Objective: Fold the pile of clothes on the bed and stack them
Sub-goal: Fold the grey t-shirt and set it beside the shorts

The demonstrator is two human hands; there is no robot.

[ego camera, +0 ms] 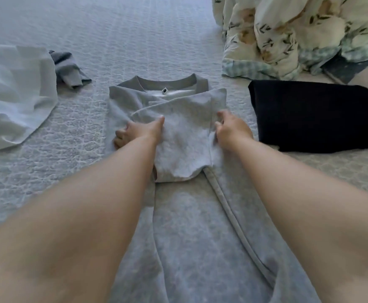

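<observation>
Head view: a grey sweatshirt (178, 136) lies mid-bed, collar far, sleeves crossed over its chest. Left hand (138, 132) and right hand (231, 130) each pinch a side edge. Keeping both edges level should give a square fold. A folded dark garment (314, 117) lies right.

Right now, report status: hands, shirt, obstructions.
Both hands, left and right, gripping grey sweatshirt at its sides, sleeves folded in. Folded black garment right, clear. Nothing blocking.
</observation>
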